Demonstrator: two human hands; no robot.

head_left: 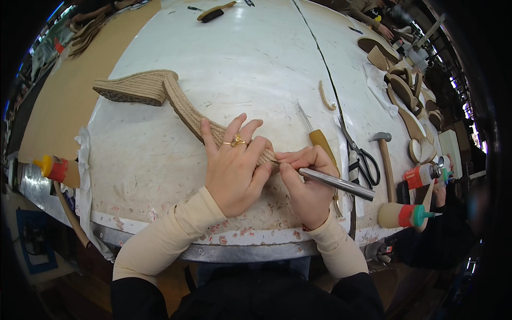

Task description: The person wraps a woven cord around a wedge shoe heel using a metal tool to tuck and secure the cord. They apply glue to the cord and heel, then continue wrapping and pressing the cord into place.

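Observation:
A braided-rope wedge sole [186, 111] slants across the table under my left hand [232, 168]. The left fingers, one with a gold-coloured ring, wrap over its near end, and the thumb lies along its edge. My right hand [309, 184] is closed on a slim tool with a silver metal handle [341, 185]. Its thin dark tip meets the rope edge close to my left thumb; the exact tip shape is too small to make out. Another rope-covered wedge piece [133, 87] with a dark speckled underside touches the far end of the sole; whether the two are joined I cannot tell.
Right of my hand lie a yellow-handled awl [320, 141], black scissors [365, 160], a hammer [386, 165] and glue bottles [400, 215]. Several wedge soles [402, 90] are piled at the far right. A brush [216, 12] lies far back; another glue bottle [61, 170] stands left.

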